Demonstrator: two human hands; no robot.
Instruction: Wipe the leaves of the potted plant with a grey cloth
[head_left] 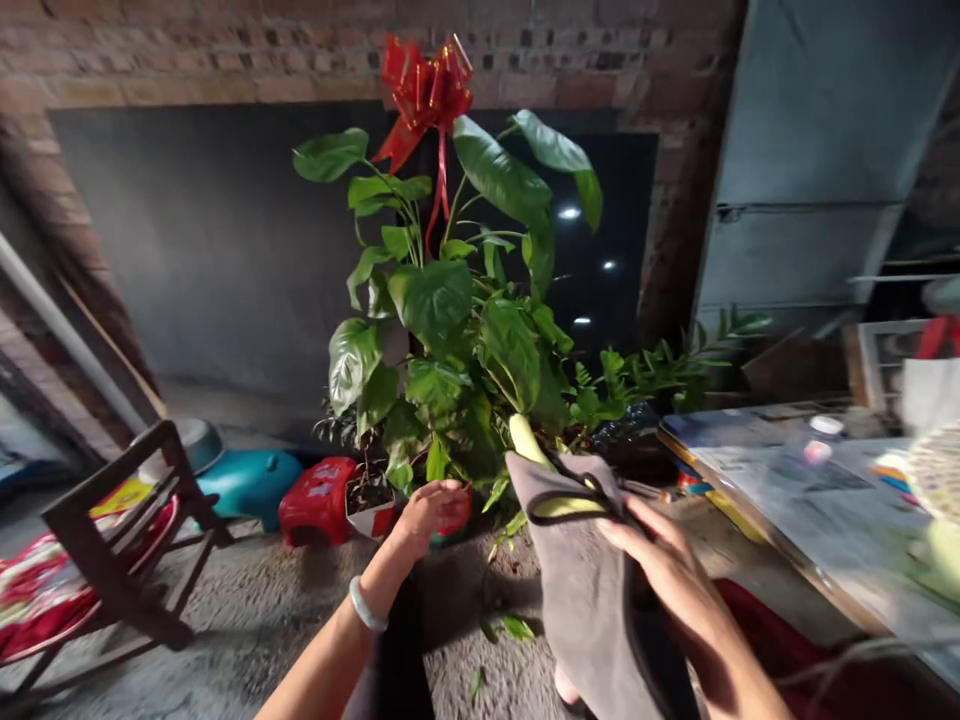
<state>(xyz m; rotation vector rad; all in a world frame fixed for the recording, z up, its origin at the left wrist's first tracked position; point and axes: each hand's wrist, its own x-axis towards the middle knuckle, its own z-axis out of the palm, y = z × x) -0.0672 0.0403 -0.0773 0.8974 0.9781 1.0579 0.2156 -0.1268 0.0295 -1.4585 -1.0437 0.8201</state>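
My right hand (660, 545) grips a grey fabric piece with black edging (581, 590) and yellow-green showing in its opening. A pale yellow-green rounded end (529, 440) sticks out at its top; what it belongs to is hidden. My left hand (431, 515), below a bracelet (366, 605), reaches forward with loosely bent fingers and nothing visible in them. It is in front of a small red-and-green pot (454, 515) at the foot of a large leafy plant (435, 300). A red ribbon bow (427, 85) tops the plant. Loose green leaves (517, 628) lie on the ground.
On the left stand a wooden chair (131, 570), a turquoise stool (251, 480), a red stool (319, 500) and a white pot (371, 505). A table (757, 470) with a small bottle (821, 440) is at the right. Dark panels (225, 250) lean against the brick wall (315, 50).
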